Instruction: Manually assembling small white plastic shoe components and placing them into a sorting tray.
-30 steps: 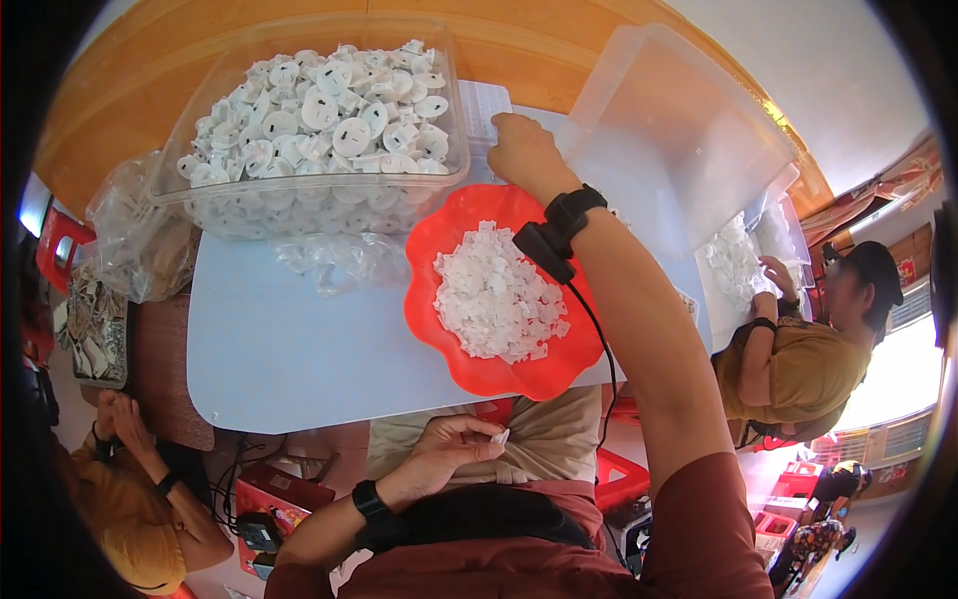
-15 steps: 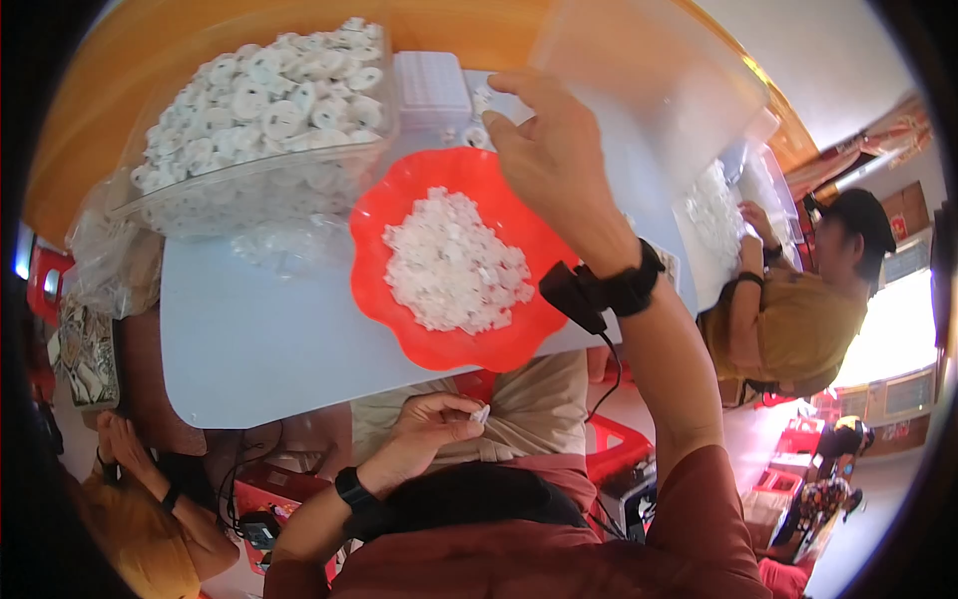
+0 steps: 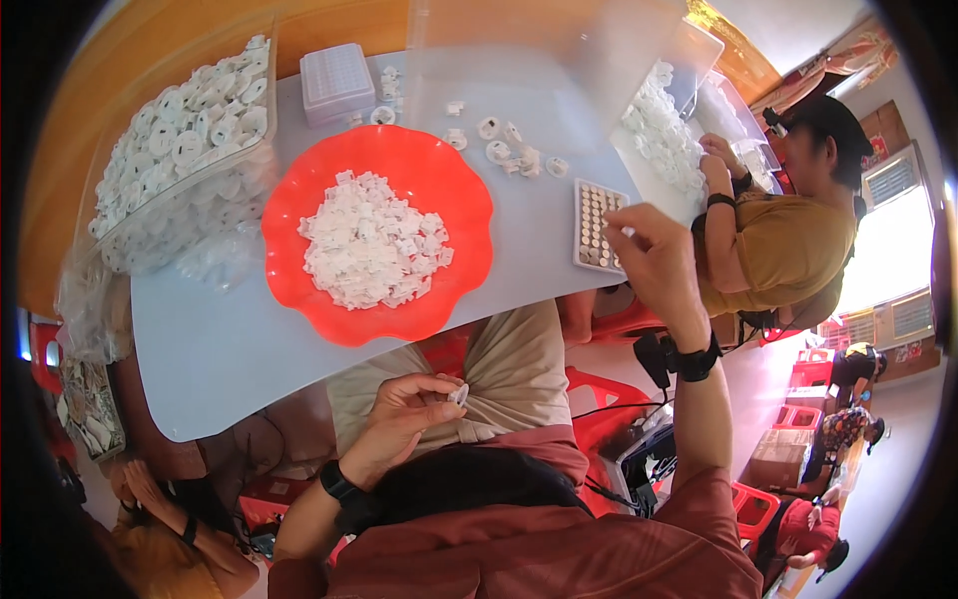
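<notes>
Low over my lap, my left hand (image 3: 407,417) pinches a small round white plastic part (image 3: 459,394) between thumb and fingers. My right hand (image 3: 659,262) is at the right edge of the table, its fingertips drawn together over a white tray (image 3: 582,262) with rows of small round metallic pieces (image 3: 591,220). Whether something tiny sits between those fingertips is too small to make out. Between my hands and the far side stands a red scalloped bowl (image 3: 299,180) with a heap of small white plastic pieces (image 3: 374,245).
A clear bin (image 3: 190,205) full of round white parts stands at far left, beside a translucent lidded box (image 3: 337,82). Several loose white parts (image 3: 499,152) lie beyond the bowl. A clear upright sheet (image 3: 529,60) rises behind. At right, a person (image 3: 778,230) handles white pieces.
My right hand has moved from beyond the bowl to the tray at the right. My view has shifted rightward; my left hand still holds the white part over my lap.
</notes>
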Demonstrator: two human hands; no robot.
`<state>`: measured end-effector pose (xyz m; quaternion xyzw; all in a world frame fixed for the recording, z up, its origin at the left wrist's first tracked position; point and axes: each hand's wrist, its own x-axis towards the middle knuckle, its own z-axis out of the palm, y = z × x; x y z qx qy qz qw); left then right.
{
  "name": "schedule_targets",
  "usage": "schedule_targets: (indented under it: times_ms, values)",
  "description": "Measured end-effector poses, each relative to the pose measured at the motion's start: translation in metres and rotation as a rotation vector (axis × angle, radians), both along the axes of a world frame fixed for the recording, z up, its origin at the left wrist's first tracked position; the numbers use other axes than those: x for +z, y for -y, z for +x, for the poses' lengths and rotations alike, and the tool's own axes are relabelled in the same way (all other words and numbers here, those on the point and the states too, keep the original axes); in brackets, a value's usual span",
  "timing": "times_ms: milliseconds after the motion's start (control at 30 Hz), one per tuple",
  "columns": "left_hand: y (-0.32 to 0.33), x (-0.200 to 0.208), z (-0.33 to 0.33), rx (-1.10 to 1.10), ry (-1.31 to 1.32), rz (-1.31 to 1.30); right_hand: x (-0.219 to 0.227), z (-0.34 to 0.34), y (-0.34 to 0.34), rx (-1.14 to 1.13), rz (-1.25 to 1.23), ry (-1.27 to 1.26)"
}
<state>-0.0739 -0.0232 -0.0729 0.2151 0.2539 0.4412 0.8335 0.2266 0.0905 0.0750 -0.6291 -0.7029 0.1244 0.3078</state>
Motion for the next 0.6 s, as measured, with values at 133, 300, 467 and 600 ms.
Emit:
schedule_targets:
  times_ms: [133,300,467,600]
  values:
    - [0.000,0.001,0.008,-0.025,-0.033,0.033,-0.019,0.020,0.019,0.001,-0.026,-0.017]
    - [-0.002,0.005,0.015,-0.043,-0.076,0.023,-0.035,0.031,0.032,-0.013,-0.061,0.016]
    - [-0.003,0.010,0.024,-0.056,-0.114,0.050,-0.056,0.041,0.031,0.025,0.032,0.161]
    - [-0.002,0.014,0.028,-0.046,-0.148,0.063,-0.065,0.043,0.031,0.024,0.059,0.229]
